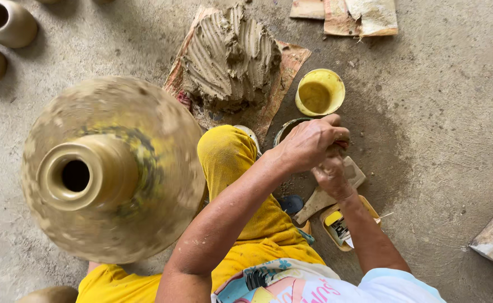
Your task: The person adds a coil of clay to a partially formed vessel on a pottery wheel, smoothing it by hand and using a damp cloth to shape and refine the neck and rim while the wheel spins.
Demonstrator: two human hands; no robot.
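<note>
Left hand (311, 143) curls closed over the right hand (332, 177), both clasped together above a yellow bowl (320, 91), grip contents hidden.

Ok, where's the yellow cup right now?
In the head view the yellow cup stands on the floor, upper centre-right, just right of the clay mound and just beyond the left hand.

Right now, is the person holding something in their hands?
It cannot be told for sure. The left hand and right hand are pressed together above a wooden paddle; whatever lies between them is hidden.
</note>
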